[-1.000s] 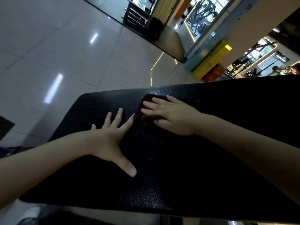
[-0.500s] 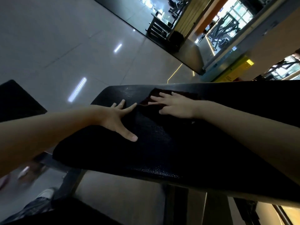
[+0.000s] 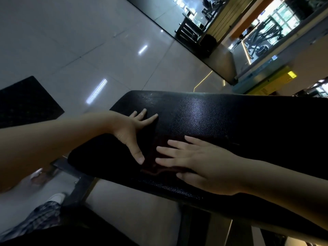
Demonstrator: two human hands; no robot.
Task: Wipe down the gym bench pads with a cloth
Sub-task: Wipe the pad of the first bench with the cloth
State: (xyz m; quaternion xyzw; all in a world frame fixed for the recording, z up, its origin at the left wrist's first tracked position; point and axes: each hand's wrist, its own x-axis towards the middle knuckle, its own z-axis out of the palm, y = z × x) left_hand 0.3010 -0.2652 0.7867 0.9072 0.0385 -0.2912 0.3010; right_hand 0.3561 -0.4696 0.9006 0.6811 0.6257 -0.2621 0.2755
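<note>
The dark red cloth [image 3: 150,167] lies on the black bench pad [image 3: 213,118], close to the pad's near edge at 6 o'clock, under the right hand [image 3: 200,164]. The grip of this hand is spread: the fingers are straight and press the cloth flat, they do not pinch it. The left hand [image 3: 127,132] is at 9 o'clock from the cloth, also spread flat on the pad and holding nothing. Its thumb tip is just beside the cloth's edge.

The cloth is only pressed, not held, so I judge it can slip out from under the palm or fold up. So near the edge, one stroke toward 6 o'clock can push it off to the floor [image 3: 88,50]. The left thumb can block a stroke toward 9 o'clock. The small pale marks [image 3: 150,100] at 11 o'clock on the pad may be missed.

I count one pad in view, one cloth, two hands.
</note>
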